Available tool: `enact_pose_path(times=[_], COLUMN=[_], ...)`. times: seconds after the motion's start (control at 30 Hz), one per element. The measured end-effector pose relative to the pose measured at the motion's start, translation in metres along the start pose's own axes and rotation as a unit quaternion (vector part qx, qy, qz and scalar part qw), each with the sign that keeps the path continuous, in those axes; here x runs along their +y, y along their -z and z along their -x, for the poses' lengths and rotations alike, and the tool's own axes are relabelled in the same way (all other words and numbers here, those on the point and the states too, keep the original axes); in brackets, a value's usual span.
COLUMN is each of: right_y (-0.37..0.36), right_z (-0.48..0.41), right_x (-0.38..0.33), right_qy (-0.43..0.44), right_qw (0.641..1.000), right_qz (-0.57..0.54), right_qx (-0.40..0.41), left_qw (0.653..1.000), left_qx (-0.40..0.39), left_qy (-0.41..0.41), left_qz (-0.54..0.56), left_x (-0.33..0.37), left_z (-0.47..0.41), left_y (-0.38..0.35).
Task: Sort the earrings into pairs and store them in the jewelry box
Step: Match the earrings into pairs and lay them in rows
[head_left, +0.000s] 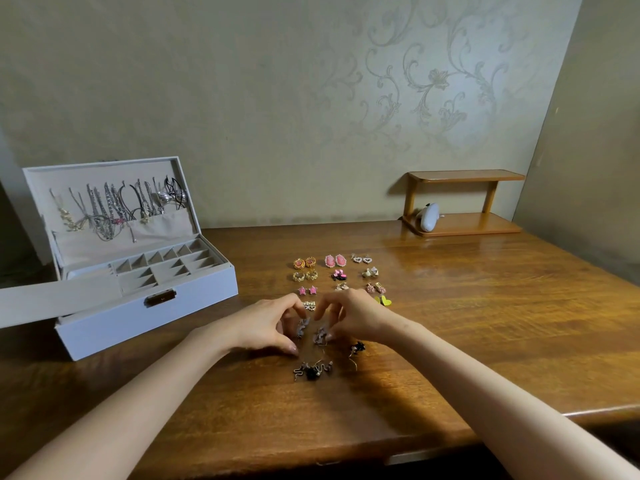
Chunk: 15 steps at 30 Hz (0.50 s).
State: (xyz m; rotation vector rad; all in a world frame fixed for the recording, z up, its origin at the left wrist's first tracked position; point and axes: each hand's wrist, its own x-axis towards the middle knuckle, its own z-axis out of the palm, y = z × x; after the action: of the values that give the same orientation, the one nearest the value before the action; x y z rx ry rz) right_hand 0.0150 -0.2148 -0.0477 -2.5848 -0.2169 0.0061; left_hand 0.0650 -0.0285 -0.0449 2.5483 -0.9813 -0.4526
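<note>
The left hand (268, 323) curls its grip around a grey-mauve flower earring (302, 328), the thumb and fingers seeming to pinch it just off the table (485, 323). The right hand (349, 315) does likewise with a matching grey-mauve earring (321, 335) just beside the first; its fingers close on the piece from above. Both earrings sit between the two hands, nearly touching each other.

Nearer the person than these two, a small heap of unsorted earrings (313, 370) lies on the wood, grey and black pieces tangled together. Beside that heap, toward the right forearm, lies a single black flower earring (357, 348) on a gold hook.

Beyond the hands, sorted pairs stand in three short columns: gold round studs (304, 262), gold hoops (305, 275), pink stars (307, 290) and a small crystal pair (309, 305) partly hidden by the fingers; then pink oval earrings (335, 260) and a pink-and-black pair (338, 274); then pearl hearts (361, 259) and yellow hearts (383, 300) nearest the right wrist.

Well to the left of the hands, the white jewelry box (145, 306) stands open, its beige compartments bare and necklaces (117, 206) hanging inside the lid. Far beyond the pairs, by the wall, is a small wooden shelf (464, 202).
</note>
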Motion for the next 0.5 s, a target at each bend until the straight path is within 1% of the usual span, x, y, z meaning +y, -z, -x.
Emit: enact_pose_path(times=[0.1,0.2,0.5], right_y=[-0.006,-0.010,-0.013], right_z=[-0.005,-0.010,-0.018], right_x=[-0.003,-0.004,-0.004], right_qy=[0.011,0.006,-0.025], right_qw=[1.000,0.999,0.991], right_qz=[-0.015,-0.016,-0.034], right_qx=[0.022,0.047,0.123], left_qw=[1.000,0.999,0.997], left_qx=[0.015,0.021,0.074], left_qy=[-0.011,-0.009,0.007], left_qz=[-0.017,-0.025,0.018], left_x=[0.001,-0.002,-0.011], left_z=[-0.003,-0.007,-0.013], left_y=[-0.001,-0.003,-0.006])
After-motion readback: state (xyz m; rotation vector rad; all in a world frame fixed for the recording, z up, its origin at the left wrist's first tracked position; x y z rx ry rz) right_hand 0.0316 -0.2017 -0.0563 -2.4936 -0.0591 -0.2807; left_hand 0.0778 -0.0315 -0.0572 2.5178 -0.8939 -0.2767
